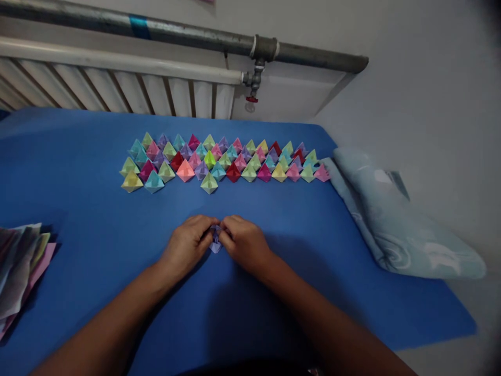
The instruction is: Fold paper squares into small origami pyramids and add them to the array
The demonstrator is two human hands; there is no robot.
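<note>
A small purple folded paper [215,245] is pinched between my two hands, low over the blue surface near the middle of the view. My left hand [188,241] grips its left side with thumb and forefinger. On the right side my right hand [243,241] has its fingers closed on the same paper. Part of the paper is covered by my fingertips. Beyond my hands, several folded paper pieces [209,183] in many colours stand in staggered rows.
Flat paper sheets [29,271] are stacked on the blue tabletop [97,235] at the left edge. A folded light blue blanket [410,230] lies at the right. Behind the table are a white radiator [125,89] and a metal pipe [195,36].
</note>
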